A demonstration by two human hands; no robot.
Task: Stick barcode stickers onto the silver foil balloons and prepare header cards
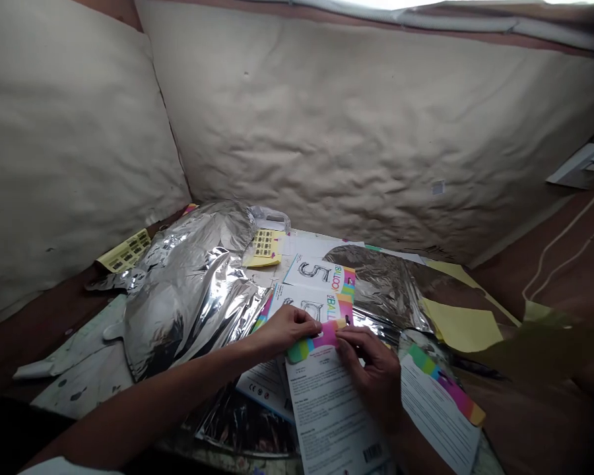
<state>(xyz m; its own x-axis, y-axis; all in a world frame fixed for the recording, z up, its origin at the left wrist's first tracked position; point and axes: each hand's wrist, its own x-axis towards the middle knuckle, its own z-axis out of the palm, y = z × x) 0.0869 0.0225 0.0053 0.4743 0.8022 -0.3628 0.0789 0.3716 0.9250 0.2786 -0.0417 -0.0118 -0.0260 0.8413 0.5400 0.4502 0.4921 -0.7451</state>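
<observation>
Your left hand (284, 328) and right hand (373, 358) have fingers (301, 316) pinching the coloured top of the card (324, 402); seemingly light, stiffish, creasable, best held there.

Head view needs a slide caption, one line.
Left hand and right hand hold a colourful printed card by one end, silver foil alongside.

I note a wrinkled, pale-covered wall (356, 132) beyond the grip, joined by a second pale wall (69, 119) farther left. Right of the grip: white electrical box (580, 166). Bright light (426, 2) shows high beyond.
</observation>
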